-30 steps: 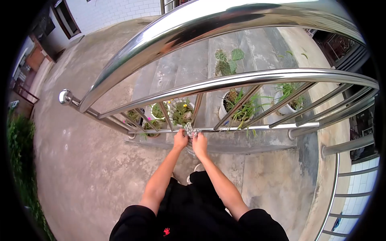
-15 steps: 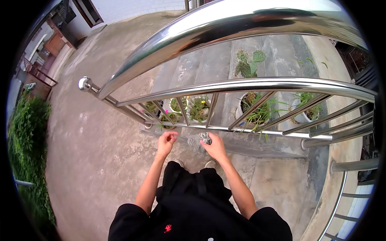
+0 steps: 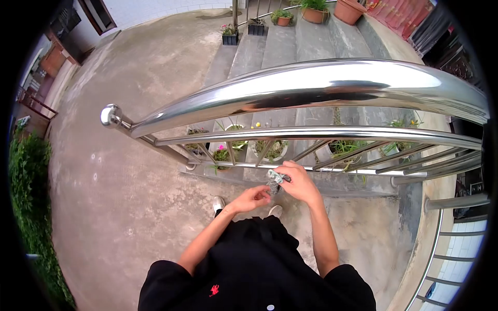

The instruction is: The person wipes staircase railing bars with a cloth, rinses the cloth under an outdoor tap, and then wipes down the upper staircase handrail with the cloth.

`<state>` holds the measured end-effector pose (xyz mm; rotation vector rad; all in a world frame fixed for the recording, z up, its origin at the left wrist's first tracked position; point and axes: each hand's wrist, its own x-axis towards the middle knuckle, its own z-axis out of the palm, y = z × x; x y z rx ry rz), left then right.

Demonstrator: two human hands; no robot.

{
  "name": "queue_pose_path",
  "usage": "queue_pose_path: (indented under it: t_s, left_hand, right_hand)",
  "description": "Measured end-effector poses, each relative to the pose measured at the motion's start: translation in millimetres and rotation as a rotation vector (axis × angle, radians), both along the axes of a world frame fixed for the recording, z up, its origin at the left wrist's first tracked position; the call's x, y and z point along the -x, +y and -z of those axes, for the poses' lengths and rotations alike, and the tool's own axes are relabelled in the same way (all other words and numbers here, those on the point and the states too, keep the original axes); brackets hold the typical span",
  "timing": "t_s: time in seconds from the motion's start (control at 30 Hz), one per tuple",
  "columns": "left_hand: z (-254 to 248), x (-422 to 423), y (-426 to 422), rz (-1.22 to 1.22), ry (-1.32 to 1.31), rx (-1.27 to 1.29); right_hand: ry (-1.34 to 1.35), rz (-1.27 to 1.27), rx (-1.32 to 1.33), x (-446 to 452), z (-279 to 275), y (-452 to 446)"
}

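Two bare hands come together near the middle of my view, with a crumpled grey cloth (image 3: pixel 273 183) bunched between them. From my end of the feed I see the right hand (image 3: pixel 298 182) gripping it: thumb and fingers are pinched on its upper part, and the bundle sticks out to the left of those fingertips, a paler patch uppermost and a darker end hanging below. The left hand (image 3: pixel 250 199) reaches in from lower down, its fingers loosely bent. Their tips come right up to the cloth's hanging end; I cannot tell whether they pinch it or merely brush it.

In my picture the cloth sits just below the bottom rail (image 3: pixel 246 165) of the railing, and the right knuckles overlap that rail; I can't make out whether they touch it. A broad shiny handrail (image 3: pixel 311 88) curves across above. Past the bars I have a potted plant (image 3: pixel 275 149) and a pink flower (image 3: pixel 222 152) near the grey steps (image 3: pixel 280 49). Beneath the hands, a pale shoe (image 3: pixel 275 210) stands on the concrete ground (image 3: pixel 129 207).
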<state>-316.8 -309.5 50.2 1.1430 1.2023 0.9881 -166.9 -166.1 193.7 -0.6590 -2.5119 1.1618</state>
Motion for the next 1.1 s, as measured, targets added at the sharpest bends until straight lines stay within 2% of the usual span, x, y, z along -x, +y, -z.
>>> queue_pose_path:
  t_s: [0.07, 0.2, 0.27, 0.33, 0.47, 0.57, 0.63, 0.67, 0.73, 0.87, 0.9, 0.93, 0.97, 1.0, 1.03, 1.1]
  left_hand:
    - [-13, 12, 1, -0.059, -0.044, 0.009]
    - [-36, 52, 13, -0.151, 0.019, 0.025]
    - [-50, 64, 22, -0.233, 0.066, 0.021]
    - [-52, 75, 34, -0.203, -0.072, 0.013]
    - [-46, 74, 52, -0.115, -0.028, -0.037]
    - [-46, 64, 57, -0.163, -0.158, -0.035]
    - [-34, 64, 65, -0.154, 0.074, -0.051]
    - [-37, 62, 65, -0.151, 0.075, -0.056]
    - [-56, 60, 57, -0.449, 0.110, -0.156]
    - [-65, 65, 56, -0.522, 0.117, -0.248]
    - [-64, 65, 59, -0.440, 0.082, -0.256]
    - [-62, 60, 63, -0.439, 0.084, -0.256]
    - [-58, 52, 69, -0.481, -0.020, -0.333]
    - [-53, 48, 73, -0.518, -0.125, -0.408]
    - [-48, 49, 79, -0.450, -0.120, -0.381]
    - [-53, 45, 88, -0.434, -0.117, -0.414]
  right_hand:
    - [0.027, 0.031, -0.080, 14, -24, -7]
    - [-0.016, 0.114, 0.008, 35, -49, -22]
    - [-0.050, 0.099, 0.003, 42, -52, -27]
    - [-0.082, 0.098, 0.012, 42, -51, -31]
    - [-0.101, 0.114, 0.059, 41, -43, -21]
    - [-0.089, 0.114, 0.051, 32, -35, -15]
    - [-0.037, 0.147, 0.062, 28, -32, -12]
    - [-0.034, 0.150, 0.057, 23, -29, -9]
    - [0.006, 0.204, 0.084, 14, -20, -5]
    - [0.034, 0.303, 0.127, 8, -19, -3]
    - [0.034, 0.376, 0.110, 9, -18, -3]
    - [0.033, 0.447, 0.093, 12, -17, -1]
    - [0.038, 0.448, 0.093, 14, -11, 3]
    - [0.120, 0.481, -0.028, 16, -1, 7]
    - [0.199, 0.514, -0.148, 16, 8, 9]
    - [0.149, 0.575, -0.224, 26, 18, 9]
